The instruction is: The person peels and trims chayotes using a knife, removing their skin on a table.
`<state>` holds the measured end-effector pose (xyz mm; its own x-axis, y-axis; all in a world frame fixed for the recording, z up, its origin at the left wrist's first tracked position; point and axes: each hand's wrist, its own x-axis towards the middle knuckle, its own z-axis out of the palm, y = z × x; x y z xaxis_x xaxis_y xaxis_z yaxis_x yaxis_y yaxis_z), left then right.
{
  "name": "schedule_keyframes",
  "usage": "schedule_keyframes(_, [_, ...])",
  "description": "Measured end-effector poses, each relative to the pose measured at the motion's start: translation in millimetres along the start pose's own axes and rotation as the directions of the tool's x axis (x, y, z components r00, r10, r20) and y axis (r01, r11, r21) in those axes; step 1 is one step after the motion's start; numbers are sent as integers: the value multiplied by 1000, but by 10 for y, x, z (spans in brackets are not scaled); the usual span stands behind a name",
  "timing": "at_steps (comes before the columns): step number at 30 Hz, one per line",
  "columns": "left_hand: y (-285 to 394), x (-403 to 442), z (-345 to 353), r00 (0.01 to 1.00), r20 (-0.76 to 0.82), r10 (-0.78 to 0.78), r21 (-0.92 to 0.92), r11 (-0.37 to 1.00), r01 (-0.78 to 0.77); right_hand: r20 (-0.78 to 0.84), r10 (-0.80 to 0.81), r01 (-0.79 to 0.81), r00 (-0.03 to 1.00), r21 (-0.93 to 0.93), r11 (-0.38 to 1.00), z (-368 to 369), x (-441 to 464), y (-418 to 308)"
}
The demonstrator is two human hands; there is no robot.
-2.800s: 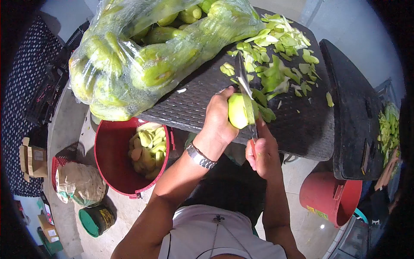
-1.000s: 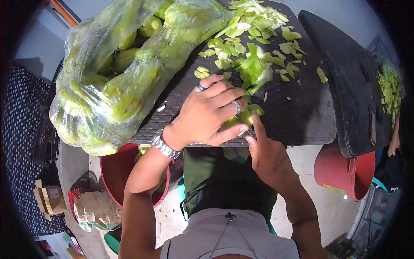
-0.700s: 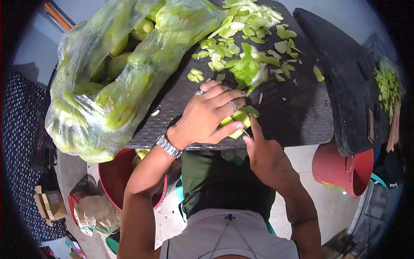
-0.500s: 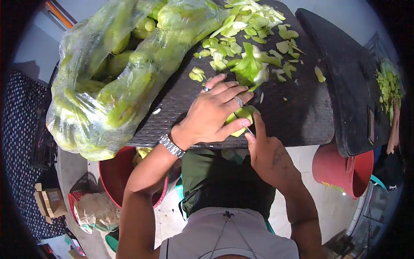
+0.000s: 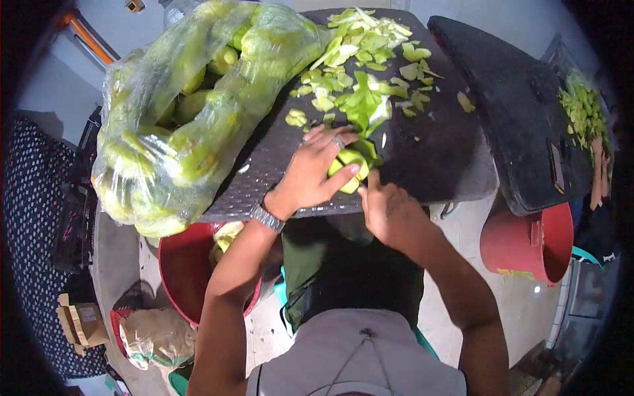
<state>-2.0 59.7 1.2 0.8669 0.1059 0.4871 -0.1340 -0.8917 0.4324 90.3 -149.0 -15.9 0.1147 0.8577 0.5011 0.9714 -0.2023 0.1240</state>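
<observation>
One dark table [image 5: 439, 162]; one clear bag of green vegetables [image 5: 198, 122] on it; two red buckets [image 5: 508, 244], lower down. Two hands: left hand [image 5: 307, 173], grasping one cut green vegetable [image 5: 351, 164] on the table near its edge; right hand [image 5: 389, 211], fingers curled just beside, contents too hidden to tell.

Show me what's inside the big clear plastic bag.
The clear plastic bag holds many green vegetables, seen through the film and the gap in it. Those at the bottom are covered by the upper ones, so their number cannot be told.
</observation>
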Motion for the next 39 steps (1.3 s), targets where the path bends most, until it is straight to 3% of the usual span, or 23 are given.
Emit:
schedule_keyframes(2, [38, -87, 9, 999, 33, -29, 47, 999, 27, -42, 56, -49, 998, 160, 986, 74, -19, 36])
schedule_keyframes(3, [80, -85, 18, 998, -16, -57, 75, 995, 58, 222, 192, -261, 956, 341, 903, -3, 82, 111])
schedule_keyframes(5, [213, -127, 44, 987, -106, -120, 123, 983, 133, 732, 228, -707, 643, 452, 544, -262, 291, 234])
schedule_keyframes(6, [254, -177, 62, 977, -128, -170, 124, 975, 186, 770, 203, -770, 605, 501, 395, -286, 283, 260])
schedule_keyframes(8, [386, -298, 95, 905, -245, -347, 90, 922, 377, 829, 125, -839, 544, 540, 72, -308, 246, 368])
schedule_keyframes(10, [541, -382, 81, 798, -336, -500, 142, 811, 567, 832, 133, -821, 538, 553, -142, -288, 163, 391])
schedule_keyframes(11, [581, -371, 51, 754, -296, -586, 109, 764, 636, 836, 133, -799, 532, 548, -247, -279, 124, 378])
schedule_keyframes(13, [649, -356, 7, 639, -209, -740, 52, 645, 763, 804, 174, -744, 568, 593, -309, -327, 107, 325])
schedule_keyframes(14, [669, -321, 2, 656, -234, -718, 88, 656, 749, 788, 195, -713, 584, 612, -340, -337, 96, 299])
schedule_keyframes(18, [649, -155, -6, 623, -36, -782, 58, 620, 782, 738, 283, -635, 613, 673, -379, -218, 20, 303])
schedule_keyframes(21, [544, -175, 140, 716, -131, -686, 83, 712, 697, 685, 325, -584, 652, 728, -360, -223, 15, 289])
schedule_keyframes(24, [480, -218, 119, 729, -230, -645, -144, 763, 630, 676, 340, -589, 654, 737, -330, -230, -20, 296])
schedule_keyframes(25, [481, -209, 67, 623, -116, -774, -393, 611, 687, 670, 330, -588, 665, 742, -321, -250, -14, 297])
schedule_keyframes(27, [392, -235, 57, 587, 6, -809, -872, 283, 400, 655, 303, -582, 693, 755, -302, -277, 18, 267])
schedule_keyframes(29, [324, -268, -6, 659, 124, -742, -992, -103, 70, 645, 267, -556, 716, 758, -341, -321, 52, 170])
schedule_keyframes(31, [511, -135, -95, 727, 104, -679, -920, -343, -189, 626, 246, -531, 740, 768, -357, -391, 108, 52])
schedule_keyframes(34, [468, -135, -79, 854, 34, -519, -855, -458, -244, 588, 250, -509, 770, 801, -317, -450, 135, -84])
schedule_keyframes(37, [448, -94, 27, 677, 143, -722, -821, -468, -327, 517, 309, -513, 798, 852, -102, -446, 117, -176])
schedule_keyframes(39, [419, -84, 93, 600, 158, -784, -863, -406, -302, 556, 289, -566, 779, 823, -57, -500, 145, -188])
